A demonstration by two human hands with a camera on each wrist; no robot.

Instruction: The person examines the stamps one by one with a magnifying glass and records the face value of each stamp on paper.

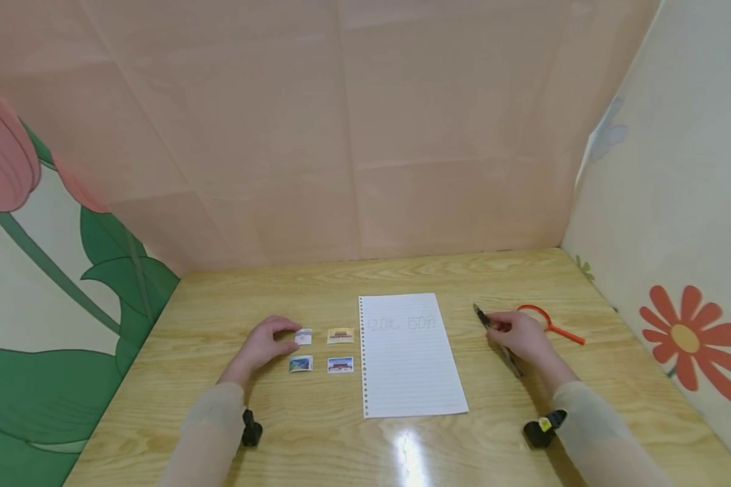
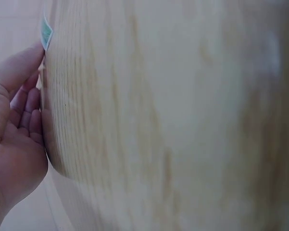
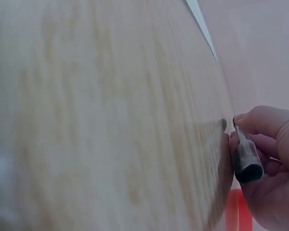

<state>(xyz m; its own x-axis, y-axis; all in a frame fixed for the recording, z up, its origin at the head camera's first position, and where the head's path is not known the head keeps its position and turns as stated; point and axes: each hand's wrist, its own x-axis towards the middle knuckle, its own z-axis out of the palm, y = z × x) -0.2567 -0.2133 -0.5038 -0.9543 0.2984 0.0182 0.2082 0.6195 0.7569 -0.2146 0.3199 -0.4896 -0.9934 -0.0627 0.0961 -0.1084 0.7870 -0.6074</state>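
Note:
In the head view, the thumb and index finger of my left hand (image 1: 269,343) rest at the left edge of a pale stamp (image 1: 303,337). Just below lies a blue-green stamp (image 1: 301,364), which also shows past the thumb in the left wrist view. To the right are a yellowish stamp (image 1: 340,335) with a building on it and a blue-and-red stamp (image 1: 340,365). My right hand (image 1: 520,334) pinches a dark pen (image 1: 509,360) between thumb and fingers, slanted, right of the paper. Its clear barrel end (image 3: 248,161) points toward the right wrist camera.
A lined sheet of paper (image 1: 408,372) with punched holes and faint handwriting near its top lies between the hands. Beyond the right hand is a red magnifying glass (image 1: 565,335). The wooden table (image 1: 292,433) ends at a pinkish sheet behind; painted flower panels flank both sides.

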